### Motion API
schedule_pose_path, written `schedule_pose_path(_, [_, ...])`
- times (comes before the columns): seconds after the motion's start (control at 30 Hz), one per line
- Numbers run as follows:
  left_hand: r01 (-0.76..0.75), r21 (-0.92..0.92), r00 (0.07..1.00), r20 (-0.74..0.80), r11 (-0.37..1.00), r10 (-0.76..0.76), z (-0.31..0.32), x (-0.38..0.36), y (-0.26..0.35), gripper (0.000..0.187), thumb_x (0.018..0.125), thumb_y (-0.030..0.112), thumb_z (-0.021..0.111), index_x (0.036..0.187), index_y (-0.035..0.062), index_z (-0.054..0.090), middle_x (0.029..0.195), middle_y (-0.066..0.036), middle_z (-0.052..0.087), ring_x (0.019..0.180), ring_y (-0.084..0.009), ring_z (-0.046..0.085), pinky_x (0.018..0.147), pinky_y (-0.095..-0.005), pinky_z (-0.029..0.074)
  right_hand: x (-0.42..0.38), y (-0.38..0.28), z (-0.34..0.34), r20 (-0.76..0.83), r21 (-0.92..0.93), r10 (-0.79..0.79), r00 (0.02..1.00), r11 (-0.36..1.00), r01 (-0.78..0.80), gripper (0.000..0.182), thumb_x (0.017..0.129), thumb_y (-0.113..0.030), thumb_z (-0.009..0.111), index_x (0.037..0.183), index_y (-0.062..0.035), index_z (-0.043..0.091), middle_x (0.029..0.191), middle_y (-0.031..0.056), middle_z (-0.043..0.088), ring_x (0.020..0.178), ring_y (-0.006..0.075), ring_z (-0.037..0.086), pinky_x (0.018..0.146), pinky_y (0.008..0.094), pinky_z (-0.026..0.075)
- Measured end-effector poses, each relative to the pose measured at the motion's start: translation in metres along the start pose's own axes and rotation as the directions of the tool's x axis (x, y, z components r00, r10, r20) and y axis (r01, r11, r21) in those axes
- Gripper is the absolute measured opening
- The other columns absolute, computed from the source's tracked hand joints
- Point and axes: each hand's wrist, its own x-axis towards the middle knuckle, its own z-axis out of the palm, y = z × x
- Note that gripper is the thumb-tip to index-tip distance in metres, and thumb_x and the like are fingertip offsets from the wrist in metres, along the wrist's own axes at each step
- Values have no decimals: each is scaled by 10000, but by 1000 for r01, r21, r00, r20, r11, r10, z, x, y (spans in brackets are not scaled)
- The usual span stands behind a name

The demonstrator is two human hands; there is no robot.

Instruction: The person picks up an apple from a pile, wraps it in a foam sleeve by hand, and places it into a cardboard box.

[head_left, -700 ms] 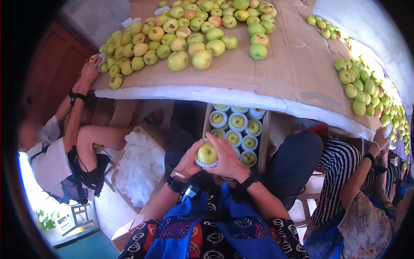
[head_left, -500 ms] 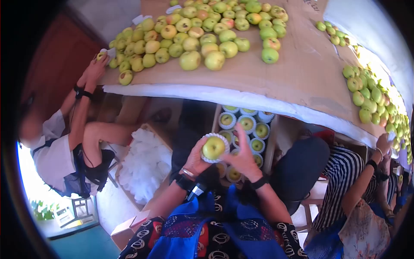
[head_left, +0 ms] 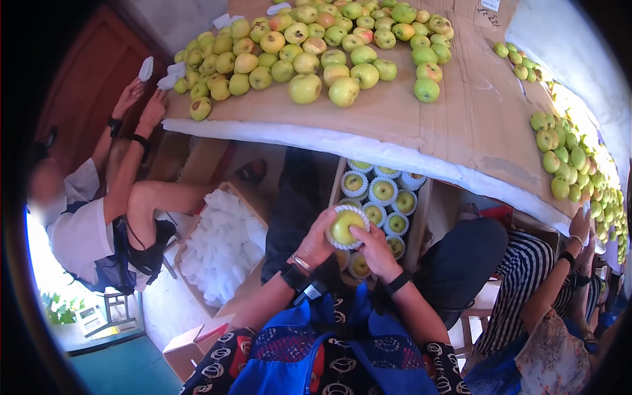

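Observation:
A yellow-green apple [head_left: 345, 226] sits in a white foam net [head_left: 338, 241] in front of me, above a box. My left hand [head_left: 315, 242] is wrapped round its left side. My right hand [head_left: 378, 251] grips it from the right, with the thumb pressed on the apple's face. Below and beyond my hands, the cardboard box [head_left: 419, 214] holds several netted apples [head_left: 383, 191] in rows. Part of the box is hidden behind my hands.
A cardboard-covered table [head_left: 474, 125] with a white padded edge bears a heap of loose apples [head_left: 289, 56]. A carton of white foam nets [head_left: 222, 247] stands at my left. A co-worker at left [head_left: 135, 118] lifts a foam net; others sit at right beside more apples [head_left: 566, 158].
My right hand has moved from beside the apple to gripping it, thumb on top. The apple has shifted slightly right. At left, the co-worker has raised a foam net.

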Motion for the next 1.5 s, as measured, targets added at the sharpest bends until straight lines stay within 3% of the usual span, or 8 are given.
schedule_pose_path(0.2, [38,391,996,-94,920,-1,-3,-2,0,589,779,259,660,1262,143,343,1177,-57,477,1054,-201,495,853,-409,413,-1,-1,-9,-119,-177,58,991,981,-78,413,784,-318,654,1093,-77,524,946,-16,569,792,60,508,621,197,381])
schedule_pose_path(0.3, [84,276,991,-124,957,-51,-11,-1,1,635,745,223,692,1263,146,333,1187,-56,465,1063,-211,485,830,-421,413,-2,8,-10,-163,-224,29,986,972,-65,371,759,-320,678,979,-47,556,811,-19,548,631,33,445,515,194,326])
schedule_pose_path(0.73, [168,331,969,-227,928,-95,-7,4,-4,650,751,297,669,1290,227,314,1232,-38,443,1104,-208,442,870,-481,350,10,17,-20,-185,-55,32,982,998,-43,308,771,-287,657,974,-73,571,797,-32,558,636,40,458,547,202,340])
schedule_pose_path(0.83, [149,200,965,-242,968,-99,-6,9,2,618,789,429,598,1291,220,304,1265,-82,433,1116,-227,424,888,-456,346,22,2,-40,-423,313,9,906,940,137,270,776,-292,638,981,-127,578,854,-50,580,716,52,510,602,208,384])
schedule_pose_path(0.93, [213,152,970,-149,965,-191,-27,14,3,674,799,369,607,1332,165,247,1289,-109,420,1221,-273,335,957,-476,283,33,-9,-78,-701,209,21,713,962,177,299,761,-347,649,957,-132,579,808,-33,567,641,62,483,556,227,361])
schedule_pose_path(1.27, [263,637,956,-71,725,-284,2,84,-8,348,849,233,537,1177,124,490,1198,-30,509,1045,-133,449,861,-323,369,74,36,-125,-782,179,25,623,966,185,458,700,-496,660,1018,-189,539,934,-41,564,746,92,490,562,243,308])
schedule_pose_path(1.33, [289,722,947,-117,629,-300,9,102,-14,410,826,197,545,1221,125,465,1198,-22,502,1032,-121,446,849,-328,377,82,38,-124,-862,119,-105,495,908,401,377,754,-227,686,1028,-2,557,974,70,593,840,172,568,699,299,454])
schedule_pose_path(1.5, [271,756,949,-106,595,-298,29,126,-35,536,800,131,509,1313,121,352,1215,-63,492,993,-122,456,814,-326,395,82,27,-99,-853,-163,-360,379,872,461,393,765,-108,667,1095,20,497,1055,100,569,902,178,553,778,309,440])
